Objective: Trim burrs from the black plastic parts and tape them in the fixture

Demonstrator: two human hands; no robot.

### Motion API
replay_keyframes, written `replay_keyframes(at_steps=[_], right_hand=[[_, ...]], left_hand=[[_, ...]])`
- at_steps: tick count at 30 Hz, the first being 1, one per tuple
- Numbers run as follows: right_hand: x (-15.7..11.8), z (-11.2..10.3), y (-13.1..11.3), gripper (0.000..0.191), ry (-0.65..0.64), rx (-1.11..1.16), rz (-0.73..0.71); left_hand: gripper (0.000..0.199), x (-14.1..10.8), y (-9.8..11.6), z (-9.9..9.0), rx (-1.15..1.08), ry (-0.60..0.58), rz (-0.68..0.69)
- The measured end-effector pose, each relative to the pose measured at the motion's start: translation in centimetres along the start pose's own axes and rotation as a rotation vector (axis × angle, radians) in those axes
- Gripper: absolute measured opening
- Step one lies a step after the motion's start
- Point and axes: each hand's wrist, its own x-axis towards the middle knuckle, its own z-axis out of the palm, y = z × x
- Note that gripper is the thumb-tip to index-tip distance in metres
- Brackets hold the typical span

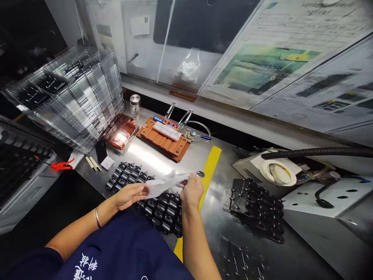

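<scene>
Above the bench, a thin white sheet, perhaps cloth or paper, stretches between my two hands; it is blurred. My left hand pinches its left end, fingers closed at the edge. My right hand is closed on its right end. A small round metal piece shows just beyond the right fingers; whether I grip it too cannot be seen. Beneath the sheet and hands lie rows of black moulded parts, partly covered by my forearms and the sheet.
Behind stands an orange fixture with clamps and a blue screwdriver. Stacked clear trays, a copper-coloured packet and a glass jar are at left. More black parts lie right of the yellow tape, near a white machine.
</scene>
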Motion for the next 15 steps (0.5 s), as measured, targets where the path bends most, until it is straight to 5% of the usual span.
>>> replay_keyframes(at_steps=[4,9,12,15], right_hand=[[-2.2,3.5,-0.4,0.057,-0.124,0.049,0.038],[-9.5,10.7,-0.4,0.040,-0.616,0.021,0.063],[-9.5,12.1,0.0,0.032,-0.755,0.003,0.151],[-5.2,12.1,1.3,0.030,-0.619,-0.004,0.298]], left_hand=[[0.054,-1.1,0.1,-3.4,0.036,0.171,-0.050],[0.048,-0.8,-0.2,-7.1,0.259,0.466,0.012],[0.037,-2.1,2.2,-12.9,0.298,0.714,0.071],[0.020,-4.0,5.5,-20.0,0.321,1.019,0.151]])
